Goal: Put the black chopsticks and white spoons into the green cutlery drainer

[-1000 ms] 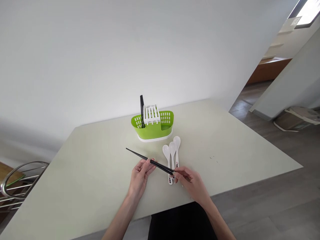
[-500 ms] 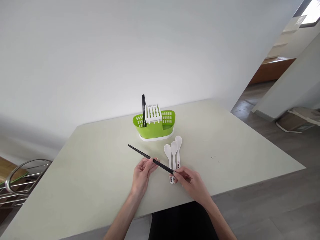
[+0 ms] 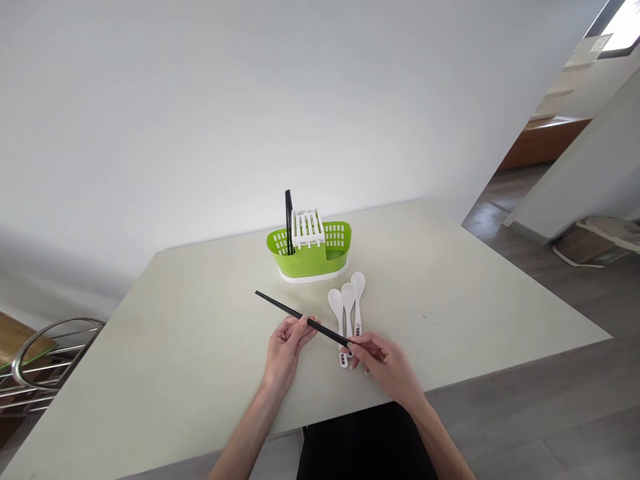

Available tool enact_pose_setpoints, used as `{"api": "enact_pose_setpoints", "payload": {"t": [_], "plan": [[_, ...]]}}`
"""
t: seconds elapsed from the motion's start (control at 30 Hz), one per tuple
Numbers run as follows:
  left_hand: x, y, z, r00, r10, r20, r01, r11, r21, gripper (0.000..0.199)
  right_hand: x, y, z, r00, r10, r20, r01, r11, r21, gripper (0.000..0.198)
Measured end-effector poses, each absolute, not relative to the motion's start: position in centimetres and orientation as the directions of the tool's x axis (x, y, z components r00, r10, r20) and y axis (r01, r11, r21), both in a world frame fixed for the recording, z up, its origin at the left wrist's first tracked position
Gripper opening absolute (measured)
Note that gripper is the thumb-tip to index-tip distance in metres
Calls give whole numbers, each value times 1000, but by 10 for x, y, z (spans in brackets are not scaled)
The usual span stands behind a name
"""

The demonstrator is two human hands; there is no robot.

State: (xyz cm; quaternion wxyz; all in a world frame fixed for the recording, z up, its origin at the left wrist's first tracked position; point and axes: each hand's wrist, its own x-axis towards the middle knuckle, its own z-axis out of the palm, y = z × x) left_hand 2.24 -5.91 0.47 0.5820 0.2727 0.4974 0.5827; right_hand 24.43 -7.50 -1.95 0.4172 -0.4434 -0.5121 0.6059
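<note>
Both of my hands hold a pair of black chopsticks slantwise above the table. My left hand grips them near the middle, between thumb and fingers. At their near right end, my right hand pinches them. Under and beside the right hand lie three white spoons, bowls pointing away from me, their handles partly covered by the fingers. Farther back stands a green cutlery basket on a white base, with a white slotted rack at its middle. More black chopsticks stand upright in its left compartment.
The pale table reaches back to a white wall. A metal-framed stool is beyond the table's left edge. To the right, on the floor, sits a brownish bundle with pale straps.
Almost nothing differs. The view has shifted very slightly, and both hands keep the same hold on the chopsticks.
</note>
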Motion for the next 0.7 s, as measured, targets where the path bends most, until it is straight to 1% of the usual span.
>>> {"api": "enact_pose_setpoints", "payload": {"t": [0.13, 0.3, 0.4, 0.57, 0.7], "plan": [[23, -60, 5, -178, 950, -256, -408, 166, 898, 43, 245, -74, -21, -271, 957, -105, -53, -124, -991, 44], [25, -62, 2, -175, 959, -224, -360, 150, 921, 40, 246, -73, -27, -257, 961, -103, 25, -99, -995, 41], [25, -64, 1, -182, 959, -217, -335, 147, 930, 38, 245, -74, -29, -244, 965, -97, 25, -93, -995, 41], [15, -65, 6, -261, 948, -183, -301, 101, 948, 37, 243, -76, -28, -232, 968, -92, 3, -94, -996, 42], [3, -62, 20, -294, 947, -131, -196, 75, 978, 35, 242, -75, -26, -242, 965, -96, -6, -101, -995, 42]]}}
